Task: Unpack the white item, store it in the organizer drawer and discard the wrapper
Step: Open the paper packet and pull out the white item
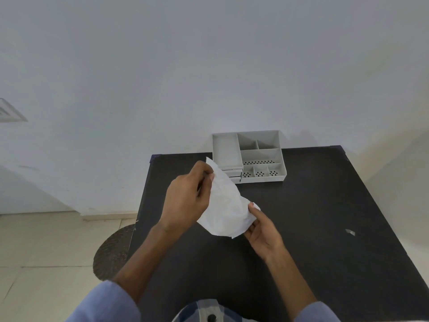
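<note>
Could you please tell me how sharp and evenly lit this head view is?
Head view: soft, even light without glare; the grey plastic organizer reads fairly crisp; the left hand and white crinkled wrapper look slightly soft; wide-angle distortion splays the black table edges.

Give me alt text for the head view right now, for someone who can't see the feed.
Both hands hold a white crumpled packet above a black table: the left hand pinches its upper end, the right hand grips its lower end. A grey organizer with open compartments stands at the table's far edge, against a white wall.

Light blue sleeves (109,303) pushed up; forearms bare; checked garment (199,310) below.
</note>
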